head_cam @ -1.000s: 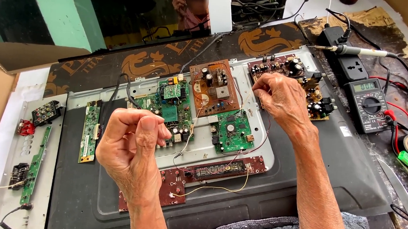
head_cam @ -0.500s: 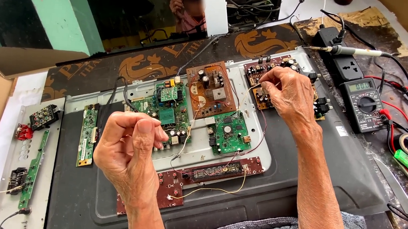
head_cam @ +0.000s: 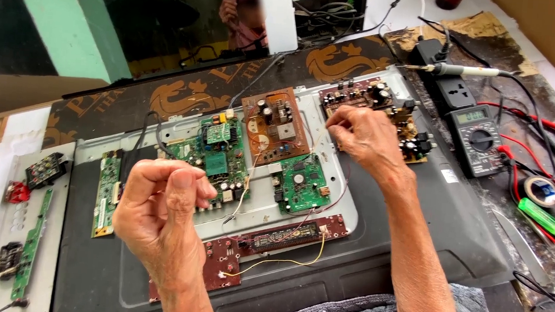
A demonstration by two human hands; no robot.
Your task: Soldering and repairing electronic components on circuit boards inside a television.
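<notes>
A: Left hand (head_cam: pixel 160 210)?
B: Lower left, fingers curled shut, holding nothing visible.
A: Right hand (head_cam: pixel 363 137)?
B: Fingers pinched at brown circuit board (head_cam: pixel 378 111), upper centre-right. Boards lay exposed, wiring unfinished.

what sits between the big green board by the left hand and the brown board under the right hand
In the head view, an orange-brown board and a small green board lie between the big green board and the brown board.

1. The left hand (head_cam: pixel 160 210) is bare, with no ring, watch or glove, and the wrist is uncovered.
2. The right hand (head_cam: pixel 363 135) is bare too, its forearm unsleeved down to a pink edge at the elbow.
</notes>
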